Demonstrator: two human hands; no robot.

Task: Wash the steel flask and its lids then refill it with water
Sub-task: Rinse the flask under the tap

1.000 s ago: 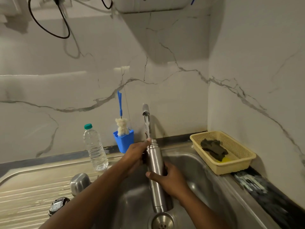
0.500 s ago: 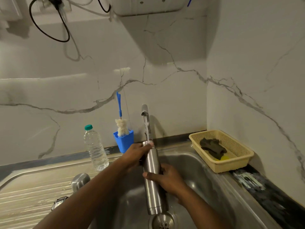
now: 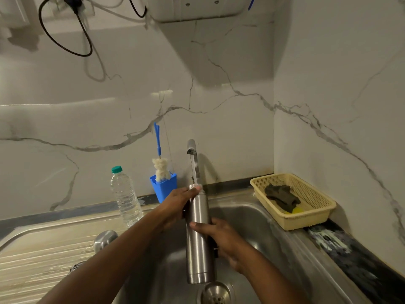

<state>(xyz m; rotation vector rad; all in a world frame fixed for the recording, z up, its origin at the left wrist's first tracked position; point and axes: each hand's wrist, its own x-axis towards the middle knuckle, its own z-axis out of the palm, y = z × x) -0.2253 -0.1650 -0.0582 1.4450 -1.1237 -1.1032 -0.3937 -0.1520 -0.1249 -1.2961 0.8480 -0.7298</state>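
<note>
The steel flask stands nearly upright over the sink, its open mouth right under the tap. A thin stream of water runs from the tap onto the mouth. My left hand holds the flask's neck, its thumb lying at the rim. My right hand grips the flask's middle from the right. A steel lid lies on the drainboard to the left. Part of a dark lid shows behind my left forearm.
A clear water bottle with a green cap stands left of a blue holder with a bottle brush. A yellow basket with a dark scrubber sits at the right. The sink drain lies below the flask.
The flask has lifted a little off the drain and shifted slightly left while staying under the running tap. Both hands keep the same hold.
</note>
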